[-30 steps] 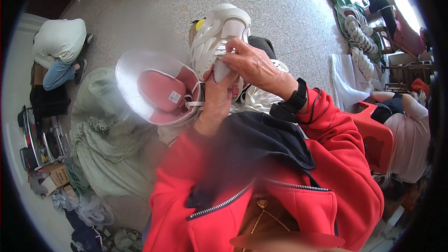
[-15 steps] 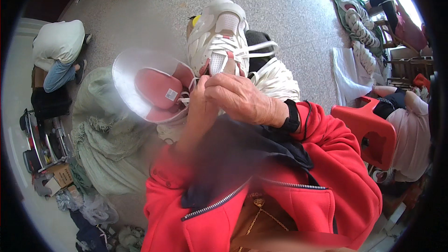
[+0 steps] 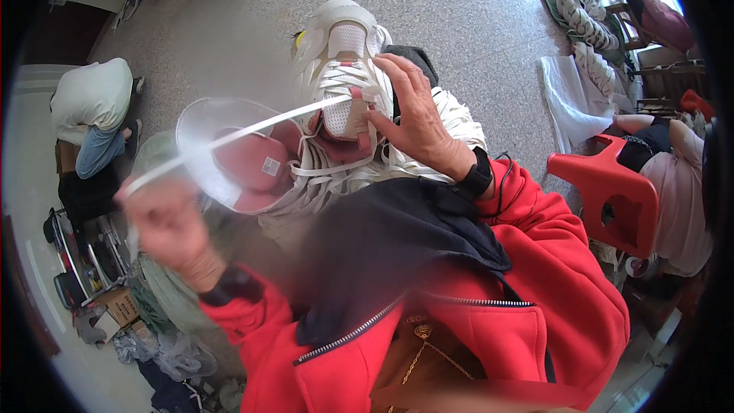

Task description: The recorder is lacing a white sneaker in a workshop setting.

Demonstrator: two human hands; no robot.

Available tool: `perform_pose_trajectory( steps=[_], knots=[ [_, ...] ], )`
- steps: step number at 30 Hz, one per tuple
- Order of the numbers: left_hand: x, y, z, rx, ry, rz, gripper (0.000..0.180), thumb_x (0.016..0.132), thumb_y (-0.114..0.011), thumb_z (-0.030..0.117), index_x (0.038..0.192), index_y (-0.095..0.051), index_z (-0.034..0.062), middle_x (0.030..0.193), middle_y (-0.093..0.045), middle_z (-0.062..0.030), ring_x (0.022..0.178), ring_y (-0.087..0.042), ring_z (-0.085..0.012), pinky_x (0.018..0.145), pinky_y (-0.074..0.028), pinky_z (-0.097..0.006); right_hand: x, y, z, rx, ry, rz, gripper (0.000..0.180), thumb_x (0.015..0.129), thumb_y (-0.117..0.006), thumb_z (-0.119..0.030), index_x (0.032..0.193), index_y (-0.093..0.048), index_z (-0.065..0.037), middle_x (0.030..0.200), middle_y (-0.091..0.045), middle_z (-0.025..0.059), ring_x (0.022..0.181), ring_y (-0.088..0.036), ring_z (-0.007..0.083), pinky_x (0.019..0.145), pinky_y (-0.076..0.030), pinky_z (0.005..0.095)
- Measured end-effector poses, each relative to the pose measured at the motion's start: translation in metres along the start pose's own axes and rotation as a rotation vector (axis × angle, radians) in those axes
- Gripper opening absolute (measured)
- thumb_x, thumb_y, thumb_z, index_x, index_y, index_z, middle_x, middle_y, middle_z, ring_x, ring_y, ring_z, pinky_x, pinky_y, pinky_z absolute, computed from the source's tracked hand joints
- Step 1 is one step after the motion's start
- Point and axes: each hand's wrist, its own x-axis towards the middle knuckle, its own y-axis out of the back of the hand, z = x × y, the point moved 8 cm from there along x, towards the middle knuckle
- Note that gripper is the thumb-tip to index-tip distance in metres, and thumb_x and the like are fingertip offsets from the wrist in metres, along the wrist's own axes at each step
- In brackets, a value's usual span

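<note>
A white and beige sneaker [image 3: 348,40] with pink trim stands in front of me, toe pointing away. From near its top eyelets a white shoelace [image 3: 256,128] runs taut to the lower left, where my left hand [image 3: 170,222], blurred by motion, is closed on its end. My right hand [image 3: 422,121] is at the sneaker's right side, with thumb and fingers spread apart. Its fingertips touch the lacing edge and the tongue area. Beside the sneaker, a second shoe [image 3: 200,154], white with a pink lining, shows a small label inside; the lace passes over it.
Many white laces [image 3: 456,122] lie bundled right of the sneaker. A pale green cloth sack [image 3: 164,271] is at left. A red plastic stool [image 3: 638,210] stands at right, with people seated nearby. White shoes [image 3: 589,27] lie in a row at far right; another person [image 3: 90,95] crouches at left.
My hands, together at the sneaker's opening before, have parted. The left has swung far left, drawing the lace out straight. The right has moved up along the sneaker's right side and spread its fingers.
</note>
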Motion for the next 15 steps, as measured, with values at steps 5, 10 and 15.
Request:
perform_pose_trajectory(
  steps=[5,10,15],
  knots=[
    [0.000,-0.006,0.071,-0.032,-0.146,-0.317,0.017,0.101,-0.038,0.010,0.097,-0.053,0.0056,0.083,-0.054,0.0006,0.066,-0.048,-0.0097,0.079,-0.043,-0.031,-0.015,-0.034,0.024,0.153,-0.126,-0.141,0.069,0.080,-0.074,-0.013,0.138,-0.040,-0.001,0.136,-0.044,0.0217,0.128,-0.044,0.0389,0.107,-0.036,0.0438],
    [-0.005,-0.011,-0.060,1.029,0.175,-0.325,0.038,0.091,-0.060,0.011,0.127,-0.056,-0.0009,0.129,-0.056,-0.0115,0.124,-0.050,-0.0220,0.103,-0.043,-0.040,-0.015,-0.019,0.033,0.220,-0.143,-0.025,0.055,0.083,-0.068,-0.010,0.132,-0.046,0.001,0.130,-0.049,0.0225,0.124,-0.048,0.0383,0.103,-0.040,0.0432],
    [-0.030,-0.092,-0.155,1.730,-0.591,-0.808,0.035,0.081,-0.068,0.006,0.116,-0.062,0.0078,0.119,-0.059,-0.0106,0.116,-0.054,-0.0263,0.106,-0.038,-0.046,-0.004,-0.010,0.023,0.317,-0.127,0.015,0.042,0.085,-0.063,-0.004,0.125,-0.052,-0.001,0.125,-0.054,0.0196,0.118,-0.054,0.0354,0.099,-0.044,0.0402]
  ],
)
